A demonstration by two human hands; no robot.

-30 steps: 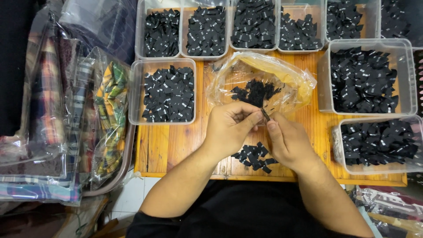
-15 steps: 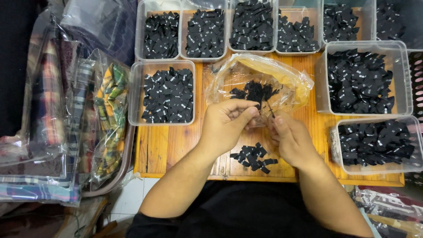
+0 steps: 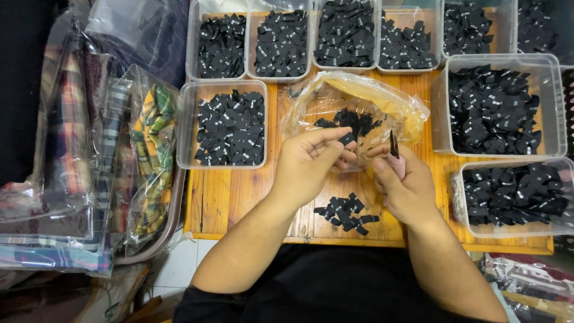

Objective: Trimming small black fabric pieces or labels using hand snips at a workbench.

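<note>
My left hand pinches a small black fabric label between thumb and fingers, above the wooden table. My right hand grips a small pink-handled snipper with its dark blades pointing up, just right of the label. Behind both hands lies a crumpled clear plastic bag with more black labels inside. A small heap of loose black labels rests on the wood below my hands.
Several clear plastic tubs of black labels ring the table: one at left, a row along the back, two at right. Bagged plaid fabrics are stacked off the table's left edge.
Both hands have drawn slightly apart. The left now holds a single label up, and the snipper in the right has lifted clear of it.
</note>
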